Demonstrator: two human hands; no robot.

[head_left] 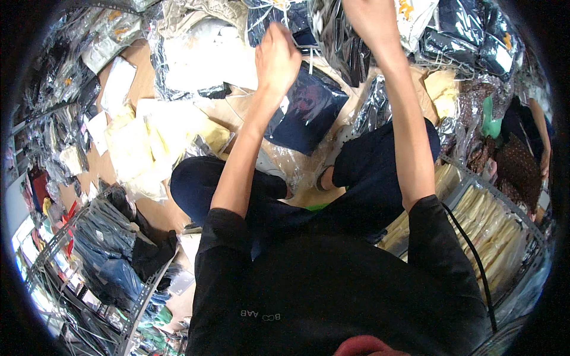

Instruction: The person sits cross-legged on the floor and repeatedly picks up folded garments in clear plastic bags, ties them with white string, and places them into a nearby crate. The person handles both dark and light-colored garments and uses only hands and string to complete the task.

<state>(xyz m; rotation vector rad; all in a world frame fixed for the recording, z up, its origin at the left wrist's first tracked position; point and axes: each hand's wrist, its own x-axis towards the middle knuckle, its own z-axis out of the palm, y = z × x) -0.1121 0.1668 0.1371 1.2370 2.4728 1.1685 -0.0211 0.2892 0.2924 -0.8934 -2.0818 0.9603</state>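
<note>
My left hand [278,62] is curled, fingers bent, over a bundle of dark blue garments in clear plastic [260,22] tied with white cord. Whether the fingers hold the cord or anything else cannot be made out. My right hand [372,20] reaches to the top edge, where its fingertips are cut off, beside black garments in clear plastic [352,60]. Below the hands, between my feet, lies a navy garment in a clear bag [307,111] with a reddish print. A glaring white package [205,58] lies left of my left hand.
Pale yellow bagged garments [151,147] lie on the wooden floor [160,209] at left. Perforated metal racks hold folded jeans [104,240] and yellow bagged garments [485,227]. Tied dark bundles [463,31] are at upper right. Another person's arm [539,124] shows at the right rim.
</note>
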